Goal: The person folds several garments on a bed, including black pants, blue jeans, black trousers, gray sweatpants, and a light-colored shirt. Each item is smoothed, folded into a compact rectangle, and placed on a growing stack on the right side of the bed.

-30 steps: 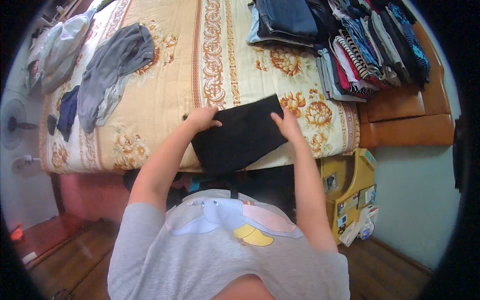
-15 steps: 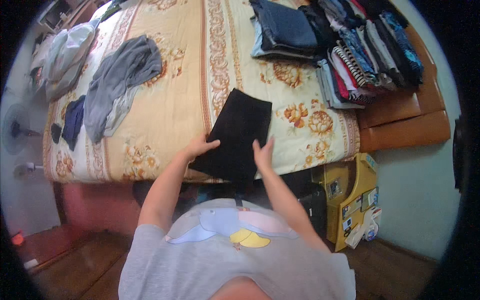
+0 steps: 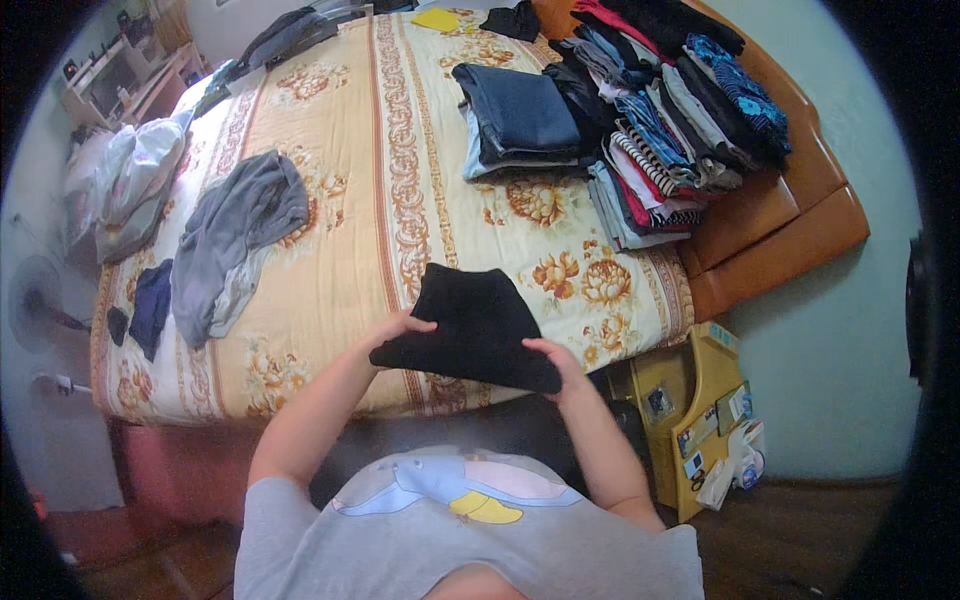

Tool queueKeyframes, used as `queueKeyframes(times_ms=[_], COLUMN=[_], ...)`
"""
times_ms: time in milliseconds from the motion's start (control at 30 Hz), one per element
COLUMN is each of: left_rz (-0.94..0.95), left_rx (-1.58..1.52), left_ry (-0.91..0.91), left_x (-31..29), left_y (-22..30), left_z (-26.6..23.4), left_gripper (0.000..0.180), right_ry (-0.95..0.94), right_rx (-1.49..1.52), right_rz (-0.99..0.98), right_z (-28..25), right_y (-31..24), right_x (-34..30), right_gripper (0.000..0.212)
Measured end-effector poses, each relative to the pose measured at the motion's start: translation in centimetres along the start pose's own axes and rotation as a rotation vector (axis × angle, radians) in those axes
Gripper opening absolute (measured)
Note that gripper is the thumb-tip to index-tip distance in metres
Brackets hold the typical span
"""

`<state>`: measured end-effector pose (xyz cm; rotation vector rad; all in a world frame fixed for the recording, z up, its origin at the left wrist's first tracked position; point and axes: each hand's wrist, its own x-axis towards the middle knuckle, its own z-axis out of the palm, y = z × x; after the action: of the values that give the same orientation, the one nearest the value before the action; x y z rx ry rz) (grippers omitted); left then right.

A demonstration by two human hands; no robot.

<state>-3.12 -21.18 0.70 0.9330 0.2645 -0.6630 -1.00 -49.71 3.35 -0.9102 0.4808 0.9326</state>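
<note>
A folded black garment (image 3: 465, 325) is stretched between my two hands over the near edge of the bed; its exact kind cannot be made out. My left hand (image 3: 392, 332) grips its left side, thumb on top and fingers beneath. At its lower right corner, my right hand (image 3: 562, 368) holds on in the same way. Farther off on the flowered bedspread (image 3: 330, 250) lies a stack of folded jeans (image 3: 520, 112). Right of that stand several packed rows of folded clothes (image 3: 655, 150).
A crumpled grey garment (image 3: 240, 225) and a navy cloth (image 3: 151, 310) lie on the bed's left side, near a white plastic bag (image 3: 145, 170). The brown headboard (image 3: 790, 225) bounds the right. Below it stands a yellow shelf unit (image 3: 680, 440). A fan (image 3: 40, 300) is at far left.
The black garment has gone from hanging lengthwise to a shorter, wider shape, with its lower part turned up. My right hand has moved right and closed on its corner. The view has tilted upward.
</note>
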Motion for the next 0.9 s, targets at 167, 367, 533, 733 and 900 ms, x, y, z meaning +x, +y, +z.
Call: queueKeyframes(times_ms=[167,367,533,733,900], left_rz=[0.102,0.530,0.523,0.326,0.336], left_rx=[0.079,0.354,0.448,0.360,0.361], left_ry=[0.034,0.111,0.217,0.338,0.481], left_x=[2.8,10.8,21.7,33.7,34.0], left_y=[12.1,30.8,39.4,30.1,26.4], left_z=[2.9,7.9,5.3,-0.3,-0.7], left_gripper=[0.036,0.034,0.047,0.035,0.040], right_ry=[0.261,0.284,-0.034,0.483,0.663], right_rx=[-0.426,-0.562,-0.518,-0.603,-0.536], right_rz=[-0.227,-0.625,-0.667,-0.764,-1.028], right_z=[6.3,12.4,10.5,3.8,0.2], right_y=[-12.3,-31.1,-44.8,-42.9,-41.3], right_x=[-1.3,2.9,10.8,27.1,32.2], right_gripper=[0.024,0.032,0.032,0.057,0.039])
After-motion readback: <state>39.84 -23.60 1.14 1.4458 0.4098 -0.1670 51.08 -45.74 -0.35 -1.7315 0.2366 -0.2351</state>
